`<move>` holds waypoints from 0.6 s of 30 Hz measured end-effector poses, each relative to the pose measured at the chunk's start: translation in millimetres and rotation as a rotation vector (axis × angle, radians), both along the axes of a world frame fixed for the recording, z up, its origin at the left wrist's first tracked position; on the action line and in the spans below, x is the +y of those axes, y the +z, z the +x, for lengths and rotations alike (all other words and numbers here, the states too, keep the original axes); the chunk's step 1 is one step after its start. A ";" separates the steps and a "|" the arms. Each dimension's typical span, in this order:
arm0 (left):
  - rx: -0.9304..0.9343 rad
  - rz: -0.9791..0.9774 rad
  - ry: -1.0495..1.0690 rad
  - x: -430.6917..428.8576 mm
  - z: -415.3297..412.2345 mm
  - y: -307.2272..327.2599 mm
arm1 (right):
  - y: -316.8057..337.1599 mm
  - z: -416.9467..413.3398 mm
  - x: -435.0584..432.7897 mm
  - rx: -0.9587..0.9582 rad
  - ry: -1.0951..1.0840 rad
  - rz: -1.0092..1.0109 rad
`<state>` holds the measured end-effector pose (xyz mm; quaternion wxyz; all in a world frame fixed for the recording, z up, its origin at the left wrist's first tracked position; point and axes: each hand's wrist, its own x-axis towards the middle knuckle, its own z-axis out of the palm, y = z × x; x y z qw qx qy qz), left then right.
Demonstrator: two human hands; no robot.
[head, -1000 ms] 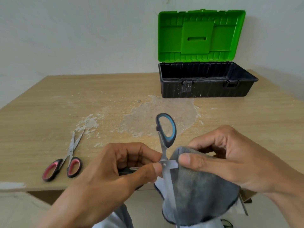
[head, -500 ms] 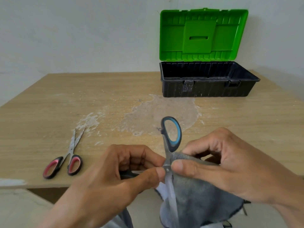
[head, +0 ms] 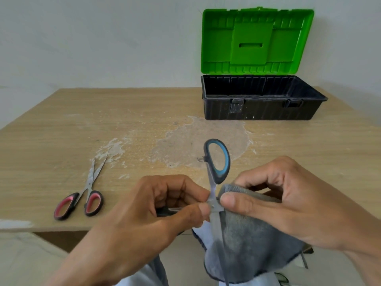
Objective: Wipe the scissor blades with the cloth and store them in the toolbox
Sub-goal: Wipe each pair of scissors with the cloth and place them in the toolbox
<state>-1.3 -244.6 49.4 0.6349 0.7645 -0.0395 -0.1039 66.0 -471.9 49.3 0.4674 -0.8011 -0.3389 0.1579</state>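
Grey cloth [head: 247,234] hangs nearest to us, below the table edge, bunched in our right hand [head: 288,203], whose fingers curl round the fabric while the thumb presses a fold against the blue-handled scissors [head: 212,191] just beside the pivot. Our left hand [head: 148,213] is curled too: thumb and forefinger pinch the metal at the pivot, and a dark shape in the palm looks like the second handle, so we judge this pair to be spread open. One blade runs down across the front of the cloth, and the blue loop stands up above both hands. We take this as the wiping step in progress on the first pair. How clean the blades are we cannot tell. Further out on the left, red-handled scissors [head: 88,188] lie flat on the wooden table [head: 61,131] with tips slightly apart and pointing away from us, well apart from either hand. They seem not yet wiped. At the far right stands the black toolbox [head: 261,108] with its green lid [head: 255,40] raised against the wall. We see nothing stored inside, though its front wall hides the floor. So nothing is put away so far, and what is left is to finish this wipe, clean the red pair, and lay both in the box. By our count: two pairs of scissors, one cloth, one toolbox and two hands.
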 end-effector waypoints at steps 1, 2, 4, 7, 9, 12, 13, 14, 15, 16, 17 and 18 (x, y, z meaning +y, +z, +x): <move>-0.003 0.001 -0.004 0.9 -0.2 -0.4 | 0.4 -1.6 1.4 -0.012 0.000 -0.002; 0.000 -0.005 -0.006 2.5 -0.4 -0.6 | 1.5 -2.3 1.2 -0.015 0.001 -0.002; -0.001 -0.013 -0.008 9.5 -1.3 -3.4 | 3.2 0.2 -2.2 -0.009 -0.009 0.008; -0.006 -0.010 0.024 17.7 -2.1 -8.8 | 4.5 4.6 -7.4 0.022 -0.028 0.026; -0.015 -0.019 0.037 17.8 -1.2 -10.4 | 4.5 4.8 -7.3 0.029 -0.038 0.024; -0.063 -0.002 0.033 15.1 2.2 -9.8 | 3.2 4.1 -1.0 -0.001 -0.047 0.013; -0.081 0.008 0.030 14.9 3.1 -9.2 | 4.0 4.1 1.5 -0.008 -0.053 0.016; -0.093 0.012 0.032 15.3 3.7 -8.4 | 5.1 4.4 3.3 -0.015 -0.055 0.016; -0.100 0.011 0.034 15.8 3.8 -7.5 | 6.3 4.5 4.3 -0.021 -0.051 0.015; -0.102 0.009 0.033 17.1 3.9 -6.8 | 8.0 4.7 4.3 -0.020 -0.047 0.024; -0.103 0.003 0.033 18.6 3.8 -6.4 | 9.3 5.3 3.0 -0.016 -0.045 0.038; -0.104 -0.005 0.040 20.1 4.0 -6.6 | 10.5 6.0 1.2 -0.012 -0.049 0.049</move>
